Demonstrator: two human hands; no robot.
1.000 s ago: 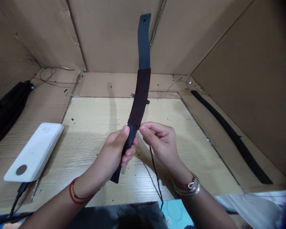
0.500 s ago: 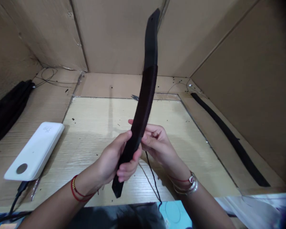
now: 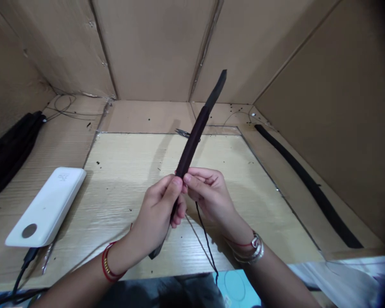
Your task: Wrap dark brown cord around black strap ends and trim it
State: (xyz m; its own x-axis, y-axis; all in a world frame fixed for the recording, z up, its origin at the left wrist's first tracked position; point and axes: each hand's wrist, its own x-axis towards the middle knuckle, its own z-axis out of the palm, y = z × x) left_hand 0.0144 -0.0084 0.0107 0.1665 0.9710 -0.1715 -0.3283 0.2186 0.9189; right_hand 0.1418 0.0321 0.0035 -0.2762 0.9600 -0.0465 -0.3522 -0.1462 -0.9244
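A long, curved black strip (image 3: 193,140) with a dark, ridged wrapping round its middle slants up and to the right over the table. My left hand (image 3: 160,205) is closed round its lower part, the thumb on top near the wrapping's lower end. Just right of it, my right hand (image 3: 210,192) pinches at the strip's edge with thumb and forefinger; whatever thread lies between those fingertips is too small to make out. A black cord (image 3: 206,237) and a thin tan cord (image 3: 197,237) hang below my right hand to the table's front edge.
Small snips (image 3: 182,133) lie behind the strip. A white power bank (image 3: 48,205) with a cable is at the left, near black cloth (image 3: 14,147). Another black strip (image 3: 311,188) lies along the right side. Cardboard walls (image 3: 154,51) enclose the table.
The strip has turned more edge-on and its upper end has dropped down and right. My left hand has shifted right and up, its thumb now on the strip beside my right fingertips.
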